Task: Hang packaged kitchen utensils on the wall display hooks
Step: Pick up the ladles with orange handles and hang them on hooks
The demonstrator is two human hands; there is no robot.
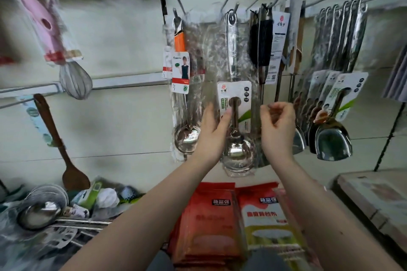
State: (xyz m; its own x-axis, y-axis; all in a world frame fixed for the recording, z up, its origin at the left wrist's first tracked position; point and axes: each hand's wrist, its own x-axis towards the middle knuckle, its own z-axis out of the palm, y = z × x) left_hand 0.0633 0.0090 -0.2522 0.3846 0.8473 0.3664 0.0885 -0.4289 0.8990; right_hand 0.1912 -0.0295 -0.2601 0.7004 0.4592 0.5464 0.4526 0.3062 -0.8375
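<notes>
Fingers [225,117] of the left hand [211,136] lie straight and flat against the printed card [234,94] of the packaged ladle [233,50], touching it from its left side. The right hand [278,127] sits just beside the pack's right edge with its fingers [274,109] curled tight. I cannot tell whether they pinch the clear wrap or hold nothing. The ladle hangs between the two hands with its long axis vertical. The handle eye points up and sits on a wall hook [236,7], and the bowl points down between the wrists. The left hand is nearer. The pack looks seated, so the next move is probably letting go and reaching down-left to the heap of ladles [39,211].
</notes>
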